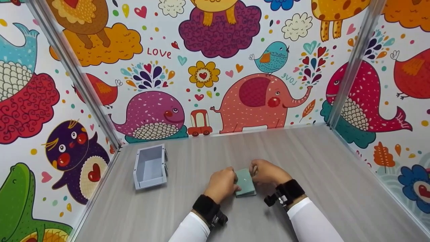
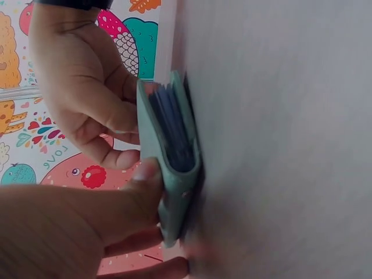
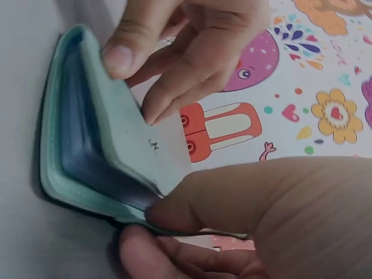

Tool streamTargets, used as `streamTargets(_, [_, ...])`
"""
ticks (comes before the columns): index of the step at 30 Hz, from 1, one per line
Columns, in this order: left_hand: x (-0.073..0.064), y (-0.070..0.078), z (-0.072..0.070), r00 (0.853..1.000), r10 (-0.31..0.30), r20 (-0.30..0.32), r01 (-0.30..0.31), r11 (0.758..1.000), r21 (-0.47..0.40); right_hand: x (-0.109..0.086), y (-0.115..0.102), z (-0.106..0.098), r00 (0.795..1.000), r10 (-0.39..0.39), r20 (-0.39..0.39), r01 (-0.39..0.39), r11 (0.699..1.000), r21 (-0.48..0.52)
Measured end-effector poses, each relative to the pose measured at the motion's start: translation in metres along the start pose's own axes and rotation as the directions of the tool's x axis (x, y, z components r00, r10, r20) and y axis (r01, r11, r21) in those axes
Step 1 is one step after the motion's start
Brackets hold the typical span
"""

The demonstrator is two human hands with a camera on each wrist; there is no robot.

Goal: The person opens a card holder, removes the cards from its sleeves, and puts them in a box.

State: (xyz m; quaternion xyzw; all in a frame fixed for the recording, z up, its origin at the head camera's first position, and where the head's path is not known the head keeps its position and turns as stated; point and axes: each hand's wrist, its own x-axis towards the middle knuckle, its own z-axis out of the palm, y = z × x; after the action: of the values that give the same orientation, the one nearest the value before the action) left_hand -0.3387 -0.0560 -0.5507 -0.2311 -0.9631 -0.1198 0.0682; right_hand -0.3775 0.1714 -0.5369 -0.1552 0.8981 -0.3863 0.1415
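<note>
A light green card holder [image 1: 245, 182] rests on the table between both hands, its cover slightly raised. Its dark bluish inner sleeves [image 2: 168, 125] show in the left wrist view, fanned between the two covers. On the left side, my left hand [image 1: 221, 184] grips the holder, with the thumb lying on the cover. My right hand [image 1: 268, 172] pinches the holder's opposite edge between thumb and fingers. In the right wrist view, a small metallic mark [image 3: 154, 145] sits on the cover, and the right thumb touches the edge near the sleeves. Some fingertips are hidden behind the holder.
A grey plastic bin [image 1: 151, 183] stands on the table at the left, its inside showing no contents. The grey wood-grain table [image 1: 188, 158] meets patterned wall panels at the back and sides, with metal posts [image 1: 352, 64] at the corners.
</note>
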Motion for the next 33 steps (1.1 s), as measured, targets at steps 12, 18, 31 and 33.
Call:
streamTargets(12, [0.001,0.002,0.0,1.0,-0.004,-0.013,0.005,0.998,0.058,0.006,0.01,-0.002,0.993,0.107,0.042,-0.112,0.984,0.137])
streamTargets(18, [0.004,0.003,-0.002,0.999,0.022,-0.029,-0.019,0.995,0.099,0.01,0.012,0.0,0.997,0.067,0.041,-0.077,0.942,0.328])
streamTargets(31, [0.006,-0.002,-0.011,0.997,0.077,-0.013,-0.078,0.987,-0.137,0.017,0.009,-0.002,0.998,-0.054,0.038,0.027,0.856,0.516])
streamTargets(33, [0.007,-0.002,-0.012,0.997,0.071,-0.01,-0.072,0.984,-0.162,0.018,0.01,0.0,0.997,-0.066,0.035,0.037,0.848,0.528])
